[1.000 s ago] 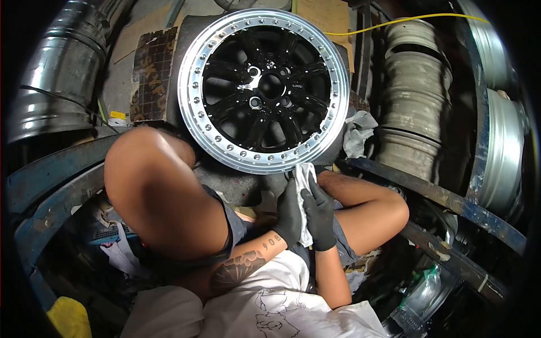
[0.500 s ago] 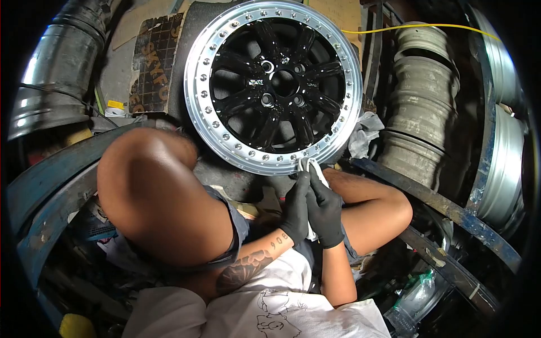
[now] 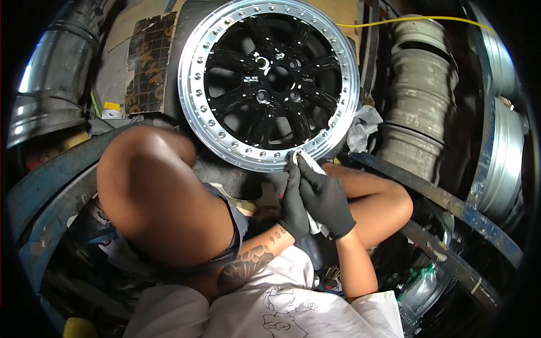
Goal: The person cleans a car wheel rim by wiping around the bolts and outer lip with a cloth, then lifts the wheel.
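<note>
A car wheel rim (image 3: 248, 81) with glossy black spokes and a polished silver lip ringed by bolts lies face up in front of me. Both hands wear dark gloves and meet at the lip's near edge. My right hand (image 3: 327, 203) is closed on a white cloth (image 3: 310, 160), pinching it near the bolts. My left hand (image 3: 293, 205) presses against the same cloth from the other side, its fingertips at the lip. Part of the cloth hangs down between the palms; the rest is hidden by the gloves.
Stacked wheel barrels (image 3: 417, 96) stand on the right, behind a blue metal frame (image 3: 439, 194). More shiny barrels (image 3: 53, 67) are at the left. A crumpled grey rag (image 3: 363, 127) lies beside the rim. A yellow cable (image 3: 406, 19) crosses the upper right. Printed cardboard (image 3: 149, 62) lies at upper left.
Both hands have shifted slightly left along the lip with the cloth. My right hand has tilted and its elbow swung outward. The rim appears slightly further left and higher in view.
</note>
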The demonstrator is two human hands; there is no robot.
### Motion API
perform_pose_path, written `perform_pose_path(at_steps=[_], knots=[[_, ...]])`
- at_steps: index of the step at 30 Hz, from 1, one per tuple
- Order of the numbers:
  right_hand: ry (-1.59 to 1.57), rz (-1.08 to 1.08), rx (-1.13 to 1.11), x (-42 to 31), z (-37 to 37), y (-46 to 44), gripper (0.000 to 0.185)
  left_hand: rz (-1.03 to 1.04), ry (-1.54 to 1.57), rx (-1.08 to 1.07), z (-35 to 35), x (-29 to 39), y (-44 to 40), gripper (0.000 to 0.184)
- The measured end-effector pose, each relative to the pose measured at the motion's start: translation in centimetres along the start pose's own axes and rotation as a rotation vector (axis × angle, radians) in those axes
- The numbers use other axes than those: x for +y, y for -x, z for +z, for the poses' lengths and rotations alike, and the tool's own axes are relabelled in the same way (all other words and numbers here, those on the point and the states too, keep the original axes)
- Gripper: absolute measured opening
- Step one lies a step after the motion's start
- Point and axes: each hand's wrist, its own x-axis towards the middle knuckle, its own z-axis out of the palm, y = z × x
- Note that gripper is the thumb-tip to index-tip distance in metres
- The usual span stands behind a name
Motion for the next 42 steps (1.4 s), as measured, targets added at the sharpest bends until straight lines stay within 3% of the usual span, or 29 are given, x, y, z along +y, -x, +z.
perform_pose_path(at_steps=[1,3,5,7,10,14,18,21,22,25,33,39,42], knots=[[-0.216,0.245,-0.171,-0.3,-1.5,-0.5,0.05,0.009,0.012,-0.057,-1.1,-1.3,-1.3,0.058],[-0.635,0.201,-0.09,3.2,0.1,0.0,0.051,0.019,0.001,-0.088,-2.6,-2.4,-2.5,0.058],[-0.63,0.122,0.014,3.9,1.5,0.4,0.052,0.02,-0.004,-0.082,-2.5,-1.9,-2.2,0.057],[-0.41,0.022,0.055,2.9,1.9,0.2,0.052,0.025,-0.02,-0.069,-2.3,-1.4,-1.9,0.057],[0.17,-0.109,0.043,-0.5,-0.1,0.2,0.05,0.025,-0.038,-0.058,-1.7,-1.5,-1.6,0.057],[0.35,-0.035,-0.117,-1.4,-1.4,-0.8,0.053,0.015,-0.047,-0.051,-1.5,-1.4,-1.3,0.057],[-0.465,0.165,-0.239,3.6,-1.5,-1.2,0.059,0.007,-0.036,-0.057,-1.8,-1.8,-1.6,0.056],[-0.981,0.378,0.006,3.7,1.7,0.9,0.055,-0.004,-0.045,-0.059,-1.9,-1.8,-1.8,0.056],[-0.919,0.281,0.018,4.1,2.0,1.3,0.053,-0.006,-0.035,-0.056,-2.0,-1.7,-1.9,0.056],[-0.835,0.291,0.109,3.2,2.6,2.0,0.056,-0.016,-0.03,-0.05,-1.9,-1.4,-2.2,0.056],[-0.743,0.229,-0.049,4.8,1.7,0.2,0.054,-0.028,-0.047,-0.06,-1.6,-1.8,-2.0,0.055],[-0.622,0.148,-0.006,4.6,1.6,0.3,0.052,-0.022,-0.053,-0.066,-1.5,-1.8,-2.1,0.055],[-0.703,0.246,-0.077,4.6,1.1,0.6,0.051,-0.03,-0.067,-0.072,-1.7,-1.6,-2.3,0.055]])
